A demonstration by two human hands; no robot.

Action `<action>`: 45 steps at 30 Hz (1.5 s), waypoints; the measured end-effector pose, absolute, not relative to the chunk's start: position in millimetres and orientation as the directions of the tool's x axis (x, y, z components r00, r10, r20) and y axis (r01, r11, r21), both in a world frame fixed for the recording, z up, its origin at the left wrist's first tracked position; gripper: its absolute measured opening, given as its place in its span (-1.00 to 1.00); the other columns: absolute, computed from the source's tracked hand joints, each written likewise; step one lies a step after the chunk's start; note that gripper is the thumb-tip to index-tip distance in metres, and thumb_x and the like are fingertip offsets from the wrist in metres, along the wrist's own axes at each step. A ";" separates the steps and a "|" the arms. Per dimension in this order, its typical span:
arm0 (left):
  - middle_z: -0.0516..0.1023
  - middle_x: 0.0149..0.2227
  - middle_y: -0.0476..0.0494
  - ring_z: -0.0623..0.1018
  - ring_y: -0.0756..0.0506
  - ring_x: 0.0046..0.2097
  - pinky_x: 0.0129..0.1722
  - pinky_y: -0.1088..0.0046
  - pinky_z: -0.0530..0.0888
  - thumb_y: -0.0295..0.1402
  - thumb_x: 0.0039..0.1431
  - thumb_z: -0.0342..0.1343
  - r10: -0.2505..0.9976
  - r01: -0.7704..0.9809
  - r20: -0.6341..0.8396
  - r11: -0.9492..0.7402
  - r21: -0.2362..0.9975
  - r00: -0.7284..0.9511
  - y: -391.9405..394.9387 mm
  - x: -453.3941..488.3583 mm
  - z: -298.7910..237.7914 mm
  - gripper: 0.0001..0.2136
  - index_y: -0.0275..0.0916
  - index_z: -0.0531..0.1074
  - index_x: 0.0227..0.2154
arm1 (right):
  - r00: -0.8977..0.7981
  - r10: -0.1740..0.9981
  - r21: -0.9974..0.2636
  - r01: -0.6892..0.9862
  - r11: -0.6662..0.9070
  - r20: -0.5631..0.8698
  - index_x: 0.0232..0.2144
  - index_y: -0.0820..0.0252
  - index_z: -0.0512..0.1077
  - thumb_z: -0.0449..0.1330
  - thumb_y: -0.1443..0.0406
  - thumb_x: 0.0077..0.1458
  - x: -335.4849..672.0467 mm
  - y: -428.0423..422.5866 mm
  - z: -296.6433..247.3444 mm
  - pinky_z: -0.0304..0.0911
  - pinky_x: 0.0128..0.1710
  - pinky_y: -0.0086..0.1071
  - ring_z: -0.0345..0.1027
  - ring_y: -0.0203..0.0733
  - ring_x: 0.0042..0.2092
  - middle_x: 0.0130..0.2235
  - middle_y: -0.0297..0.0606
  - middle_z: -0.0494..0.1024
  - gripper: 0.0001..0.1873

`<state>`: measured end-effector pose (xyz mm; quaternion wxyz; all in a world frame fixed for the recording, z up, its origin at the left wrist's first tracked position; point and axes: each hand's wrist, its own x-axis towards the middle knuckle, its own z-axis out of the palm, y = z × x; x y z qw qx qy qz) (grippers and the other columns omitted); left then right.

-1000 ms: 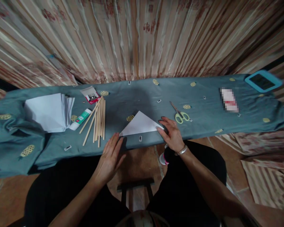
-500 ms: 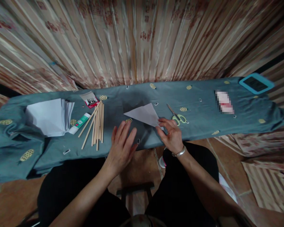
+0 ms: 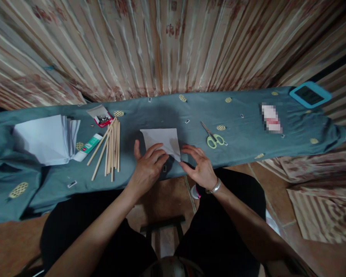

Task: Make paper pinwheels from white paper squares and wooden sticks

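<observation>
One white paper sheet (image 3: 164, 138) lies mid table (image 3: 242, 142), by the near edge. Left hand (image 3: 147, 167) is spread, pressing it flat. Right hand (image 3: 197, 167) pinches its near corner, looks like. Fold seems underway imo; next needs edges lined up b4 creasing.

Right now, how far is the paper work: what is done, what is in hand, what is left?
Done: one sheet lies apart from the paper stack, and its uneven outline suggests a fold. In hand: the left hand presses on it, and the right hand touches its near corner. Left: the scissors, glue stick and wooden sticks lie untouched beside.
</observation>
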<state>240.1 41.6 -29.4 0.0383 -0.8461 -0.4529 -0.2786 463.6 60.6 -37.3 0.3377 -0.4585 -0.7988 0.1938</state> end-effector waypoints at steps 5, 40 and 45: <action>0.61 -0.13 -0.15 0.58 -0.14 -0.03 0.34 -0.21 -0.26 -0.59 0.24 0.04 0.724 0.785 0.536 -0.596 0.169 0.434 40.9 238.5 -27.8 -0.79 -0.23 0.47 -0.15 | -0.336 0.885 -0.658 0.592 0.464 0.322 -0.07 0.14 0.42 0.19 0.38 0.08 472.1 63.4 -37.2 0.30 0.12 -0.02 0.40 0.02 0.09 0.08 -0.08 0.51 -0.68; 0.61 -0.24 -0.01 0.45 -0.12 0.14 0.38 -0.17 -0.28 -0.46 0.34 0.01 0.726 0.756 0.487 -0.629 0.182 0.486 42.9 235.9 -17.6 -0.84 -0.15 0.48 -0.26 | -0.516 0.709 -0.333 0.640 0.692 0.482 -0.35 0.22 0.43 0.13 0.41 0.15 427.3 52.9 -35.9 0.37 0.06 -0.06 0.36 0.07 0.07 0.07 0.06 0.50 -0.92; 0.61 -0.26 -0.02 0.49 -0.13 0.10 0.38 -0.17 -0.05 -0.48 0.31 0.05 0.730 0.752 0.479 -0.629 0.196 0.486 42.0 237.1 -13.7 -0.85 -0.15 0.49 -0.29 | -0.488 0.748 -0.365 0.664 0.653 0.450 -0.37 0.18 0.42 0.10 0.42 0.15 427.0 51.9 -34.6 0.37 0.05 -0.05 0.37 0.05 0.08 0.06 0.01 0.51 -0.88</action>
